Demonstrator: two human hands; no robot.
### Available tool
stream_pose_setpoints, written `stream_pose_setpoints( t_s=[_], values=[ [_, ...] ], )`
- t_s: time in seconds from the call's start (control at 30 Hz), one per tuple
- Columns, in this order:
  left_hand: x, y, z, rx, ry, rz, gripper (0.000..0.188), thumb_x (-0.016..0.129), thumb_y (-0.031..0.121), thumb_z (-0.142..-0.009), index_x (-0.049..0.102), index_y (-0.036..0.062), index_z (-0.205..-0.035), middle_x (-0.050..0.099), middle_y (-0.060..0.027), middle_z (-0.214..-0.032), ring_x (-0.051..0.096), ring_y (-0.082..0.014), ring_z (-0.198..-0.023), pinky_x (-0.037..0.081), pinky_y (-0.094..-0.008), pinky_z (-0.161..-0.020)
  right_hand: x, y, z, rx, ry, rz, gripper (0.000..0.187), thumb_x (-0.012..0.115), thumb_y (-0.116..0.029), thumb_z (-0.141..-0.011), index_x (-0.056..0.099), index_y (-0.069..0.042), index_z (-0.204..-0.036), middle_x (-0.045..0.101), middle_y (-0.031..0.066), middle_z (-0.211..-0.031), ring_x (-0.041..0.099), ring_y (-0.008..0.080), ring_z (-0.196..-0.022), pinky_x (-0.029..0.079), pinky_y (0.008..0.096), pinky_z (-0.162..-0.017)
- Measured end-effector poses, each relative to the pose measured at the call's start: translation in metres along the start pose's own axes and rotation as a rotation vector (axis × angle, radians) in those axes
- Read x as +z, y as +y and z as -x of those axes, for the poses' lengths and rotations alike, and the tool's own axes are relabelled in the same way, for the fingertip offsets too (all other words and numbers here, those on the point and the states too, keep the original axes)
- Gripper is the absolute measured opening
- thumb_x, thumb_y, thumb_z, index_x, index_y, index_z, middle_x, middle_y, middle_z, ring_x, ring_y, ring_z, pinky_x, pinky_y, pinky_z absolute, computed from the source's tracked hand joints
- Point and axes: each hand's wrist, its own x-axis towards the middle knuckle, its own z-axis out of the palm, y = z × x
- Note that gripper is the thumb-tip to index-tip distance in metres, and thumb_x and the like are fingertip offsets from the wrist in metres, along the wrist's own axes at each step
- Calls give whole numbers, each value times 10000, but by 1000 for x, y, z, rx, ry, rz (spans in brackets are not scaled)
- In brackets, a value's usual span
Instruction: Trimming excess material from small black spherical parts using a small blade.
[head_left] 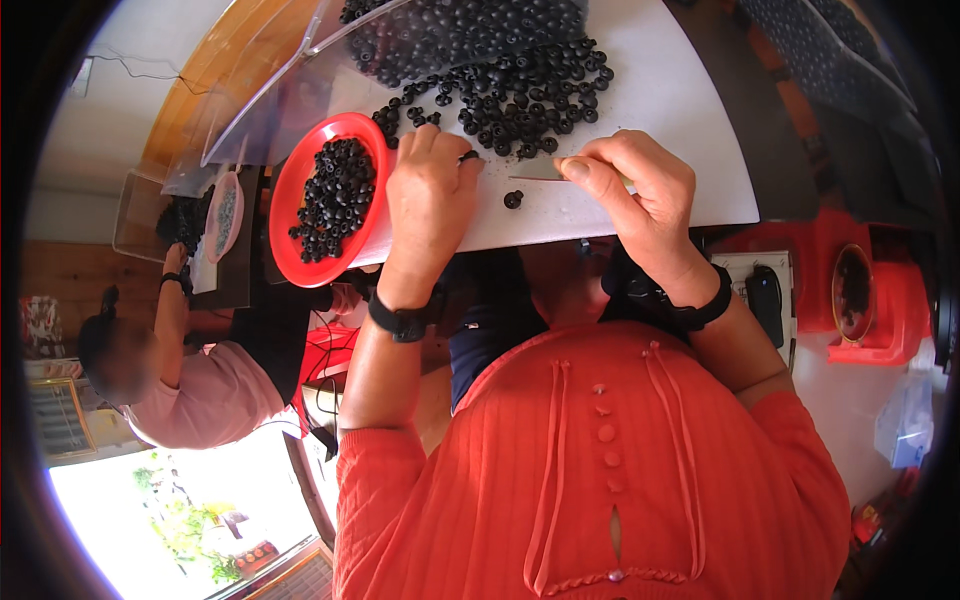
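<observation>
My left hand is closed over the white board, with a small black round piece between its thumb and fingers. My right hand pinches a small knife with a thin metal blade that points left toward the other hand; its handle is mostly hidden. On the board between the hands lies a single black knobbed piece. Beyond them spreads a heap of similar black pieces, spilling from a clear container. Left of my left hand, a red plate carries many smaller black pieces.
The clear plastic container stands at the far side. At the left, a co-worker sits by another table with a pink plate. Red stools and a bowl are at the right. Cables hang at lower left.
</observation>
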Motion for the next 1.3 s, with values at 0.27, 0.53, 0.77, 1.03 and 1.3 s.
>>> stream_pose_setpoints(
  t_s=[0.27,0.53,0.77,1.03,1.3],
  values=[
    [-9,18,23,-20,-53,-63,107,754,12,-827,693,26,-915,630,-149,-947,608,-379,-983,531,-487,-771,1,-1,-2,-14,-6,30,181,834,-142,-896,730,-37,-791,678,64,-677,612,213,-589,460,344,-545],
    [-22,18,36,-314,39,475,164,750,-9,-868,721,-18,-1029,634,-120,-908,638,-250,-791,530,-361,-738,7,5,5,-214,-103,313,277,859,-212,-827,622,-107,-732,560,36,-665,572,245,-594,437,404,-520],
    [-19,16,43,-32,-1,60,171,742,-12,-862,720,7,-1031,635,-130,-945,636,-337,-903,535,-440,-771,8,2,6,-320,-229,536,274,863,-225,-817,625,-117,-736,531,35,-754,575,251,-687,462,393,-572],
    [-26,20,43,-204,23,328,157,724,-26,-893,737,-4,-1047,661,-97,-943,640,-280,-841,533,-367,-724,9,1,3,-181,-56,469,224,841,-203,-854,662,-105,-761,597,29,-739,599,251,-668,474,397,-565],
    [-21,24,42,-590,17,1497,205,686,-13,-1002,725,-59,-1198,721,-122,-1009,620,-130,-730,490,-253,-627,-1,-14,-4,56,-67,160,204,828,-203,-893,717,-56,-806,655,56,-713,622,238,-634,469,370,-565]
  ],
)
